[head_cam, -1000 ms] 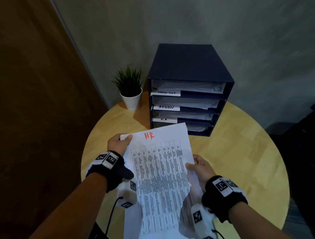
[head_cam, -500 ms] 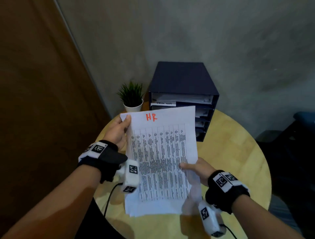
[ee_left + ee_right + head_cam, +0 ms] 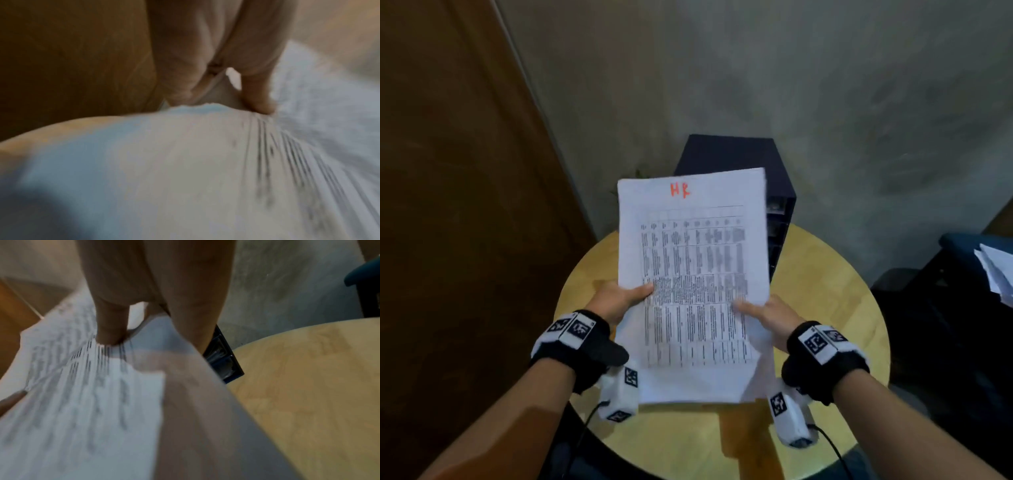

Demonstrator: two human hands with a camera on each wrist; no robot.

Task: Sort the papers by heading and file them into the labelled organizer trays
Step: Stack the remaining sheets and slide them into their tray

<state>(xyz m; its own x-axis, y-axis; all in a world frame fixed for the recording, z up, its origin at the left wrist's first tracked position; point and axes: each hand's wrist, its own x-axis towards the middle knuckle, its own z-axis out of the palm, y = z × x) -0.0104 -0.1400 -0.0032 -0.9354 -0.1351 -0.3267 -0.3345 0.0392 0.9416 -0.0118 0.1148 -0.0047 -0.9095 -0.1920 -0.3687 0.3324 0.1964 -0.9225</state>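
I hold a stack of white papers (image 3: 693, 274) upright above the round wooden table (image 3: 822, 284); the top sheet carries a red "HR" heading and a printed table. My left hand (image 3: 619, 298) pinches the stack's left edge, thumb on the front, and the same papers (image 3: 185, 162) show close up under my left hand (image 3: 226, 81). My right hand (image 3: 767, 315) pinches the right edge of the papers (image 3: 82, 394), with my right hand (image 3: 148, 313) thumb on the print. The dark blue organizer (image 3: 736, 154) stands behind the stack, mostly hidden; only its right tray ends (image 3: 223, 360) show.
A brown door (image 3: 455, 171) is on the left and a grey wall (image 3: 825, 85) behind the table. A dark chair (image 3: 962, 274) with loose white papers (image 3: 996, 270) on it stands at the right. The potted plant is almost fully hidden behind the stack.
The stack has risen and come nearer the head camera, now covering most of the organizer and the plant. My left hand slid from the top left corner down to the middle of the left edge.
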